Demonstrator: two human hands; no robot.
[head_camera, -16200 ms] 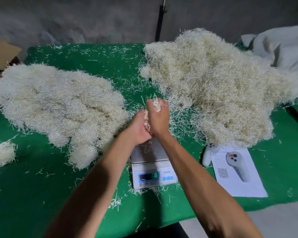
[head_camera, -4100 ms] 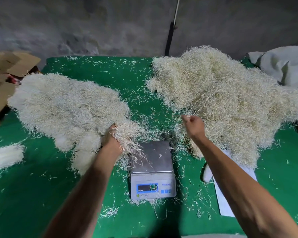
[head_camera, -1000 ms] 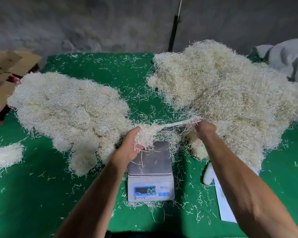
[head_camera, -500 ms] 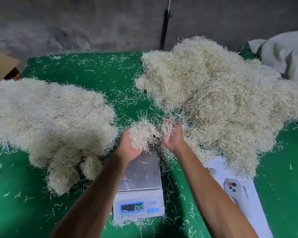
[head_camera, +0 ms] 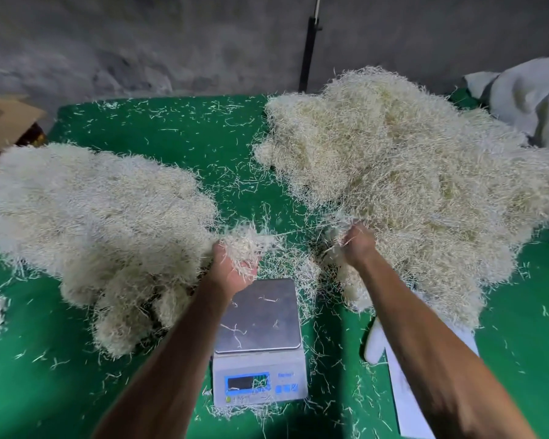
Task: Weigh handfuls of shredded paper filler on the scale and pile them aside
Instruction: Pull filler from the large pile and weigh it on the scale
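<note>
Our left hand [head_camera: 232,270] grips a handful [head_camera: 243,245] of filler above the far edge of the scale [head_camera: 258,343]; right hand [head_camera: 358,245] is curled on strands at the near edge of the right pile [head_camera: 419,185]. The pan holds only a few stray shreds. Left pile [head_camera: 89,223] crowds the scale's left side, touching our left forearm. A white sheet [head_camera: 406,403] and a white object [head_camera: 374,343] lie right of the scale, partly under our right arm. Open green cloth [head_camera: 187,137] runs between the piles to the far edge. Box [head_camera: 4,122] far left, grey fabric [head_camera: 526,99] far right.
</note>
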